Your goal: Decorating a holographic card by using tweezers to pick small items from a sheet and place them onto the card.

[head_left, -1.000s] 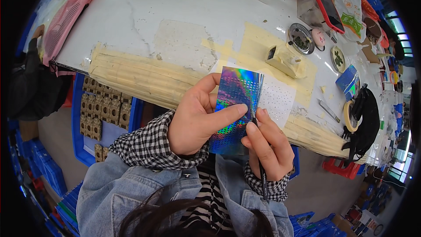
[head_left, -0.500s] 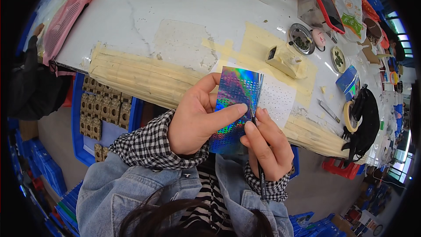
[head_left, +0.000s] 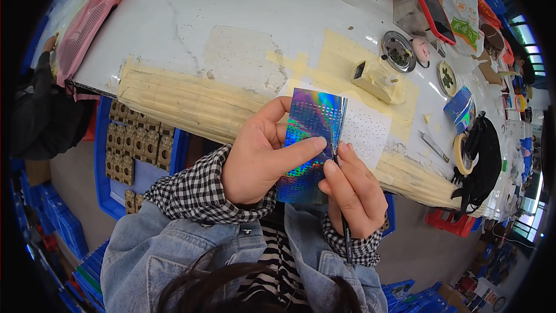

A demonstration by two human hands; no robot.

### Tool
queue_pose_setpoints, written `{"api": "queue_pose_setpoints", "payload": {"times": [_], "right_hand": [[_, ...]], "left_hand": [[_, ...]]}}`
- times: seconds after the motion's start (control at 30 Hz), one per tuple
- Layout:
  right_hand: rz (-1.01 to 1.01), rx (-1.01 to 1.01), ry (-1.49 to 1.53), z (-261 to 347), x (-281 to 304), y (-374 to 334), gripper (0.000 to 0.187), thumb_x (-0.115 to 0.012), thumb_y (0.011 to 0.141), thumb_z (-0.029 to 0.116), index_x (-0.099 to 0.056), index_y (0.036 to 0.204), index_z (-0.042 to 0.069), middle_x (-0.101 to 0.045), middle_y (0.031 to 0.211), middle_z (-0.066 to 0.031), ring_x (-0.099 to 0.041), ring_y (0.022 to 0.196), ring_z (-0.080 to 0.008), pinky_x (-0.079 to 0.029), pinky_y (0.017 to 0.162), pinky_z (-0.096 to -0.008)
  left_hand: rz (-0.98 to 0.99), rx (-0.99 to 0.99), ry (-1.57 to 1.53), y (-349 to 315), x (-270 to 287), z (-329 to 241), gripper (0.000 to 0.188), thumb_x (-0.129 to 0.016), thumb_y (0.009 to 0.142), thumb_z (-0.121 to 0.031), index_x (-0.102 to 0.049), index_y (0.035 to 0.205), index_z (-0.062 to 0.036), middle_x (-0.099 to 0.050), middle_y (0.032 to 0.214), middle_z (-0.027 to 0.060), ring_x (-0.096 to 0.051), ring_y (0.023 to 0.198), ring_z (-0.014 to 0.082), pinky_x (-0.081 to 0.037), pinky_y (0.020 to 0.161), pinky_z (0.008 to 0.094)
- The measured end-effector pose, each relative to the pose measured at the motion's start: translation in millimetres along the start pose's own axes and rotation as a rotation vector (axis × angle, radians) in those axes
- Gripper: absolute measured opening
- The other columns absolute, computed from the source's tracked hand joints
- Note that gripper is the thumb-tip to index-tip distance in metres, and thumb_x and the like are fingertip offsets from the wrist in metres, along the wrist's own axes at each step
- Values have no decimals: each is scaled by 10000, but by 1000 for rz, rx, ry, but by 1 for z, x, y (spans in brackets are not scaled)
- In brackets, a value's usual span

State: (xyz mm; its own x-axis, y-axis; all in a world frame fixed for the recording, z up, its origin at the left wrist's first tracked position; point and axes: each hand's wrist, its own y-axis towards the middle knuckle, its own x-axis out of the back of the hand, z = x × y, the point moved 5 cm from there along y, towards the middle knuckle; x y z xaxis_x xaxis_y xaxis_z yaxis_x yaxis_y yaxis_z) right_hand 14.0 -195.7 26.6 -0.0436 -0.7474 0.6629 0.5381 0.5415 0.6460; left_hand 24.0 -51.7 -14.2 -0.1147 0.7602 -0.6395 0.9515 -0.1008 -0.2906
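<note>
A shiny holographic sheet [head_left: 315,113] with rows of small cut marks is tilted up over the table's front edge. My left hand [head_left: 252,165] grips it, the thumb pressed flat on its face and the fingers behind. Closed around slim black tweezers [head_left: 346,235], my right hand [head_left: 359,200] is at the sheet's right edge. The tweezers' tip touches or nearly touches the sheet near my left thumb; whether it pinches anything is too small to tell. Behind the sheet lies white paper [head_left: 368,130] with rows of tiny dark dots.
Beyond the paper stands a tape-covered block [head_left: 376,84], with a round metal dish [head_left: 398,51] nearby. A silver blade-like tool [head_left: 434,146] and a tape roll [head_left: 461,156] lie right. Camouflage-patterned cases fill a blue tray [head_left: 103,182] below left. Another person's dark sleeve [head_left: 43,81] is far left.
My hands and the tweezers have barely moved, and the sheet's glints have shifted slightly. At the far left, the other person's arm has moved a little.
</note>
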Motion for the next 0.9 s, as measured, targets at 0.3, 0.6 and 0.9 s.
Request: {"api": "queue_pose_setpoints", "payload": {"times": [0.3, 0.6, 0.9], "right_hand": [[-3, -2, -17, 1, 1, 0, 303, -743, 767, 38, -667, 1049, -42, -615, 994, -146, -649, 1009, -340, -563, 882, -408], [-14, -23, 20, 1, 4, 0, 322, -752, 760, 41, -663, 1058, -44, -607, 992, -139, -651, 1002, -339, -558, 879, -424], [34, -195, -192, -21, 35, -37, 351, -793, 718, 132, -693, 1047, 62, -654, 922, -108, -671, 929, -299, -545, 849, -468]], "left_hand": [[2, -11, -20, 1, -1, 0, 404, -595, 882, 39, -409, 1241, 23, -664, 1033, 102, -654, 899, 115, -543, 780, 248], [7, 42, -16, -1, 0, -2, 460, -579, 879, 48, -410, 1303, -2, -641, 1114, 102, -629, 994, 135, -508, 861, 274], [-131, -213, 11, 0, 27, -34, 392, -572, 887, 23, -446, 1258, 25, -640, 1119, 148, -645, 1001, 199, -529, 866, 334]]}}
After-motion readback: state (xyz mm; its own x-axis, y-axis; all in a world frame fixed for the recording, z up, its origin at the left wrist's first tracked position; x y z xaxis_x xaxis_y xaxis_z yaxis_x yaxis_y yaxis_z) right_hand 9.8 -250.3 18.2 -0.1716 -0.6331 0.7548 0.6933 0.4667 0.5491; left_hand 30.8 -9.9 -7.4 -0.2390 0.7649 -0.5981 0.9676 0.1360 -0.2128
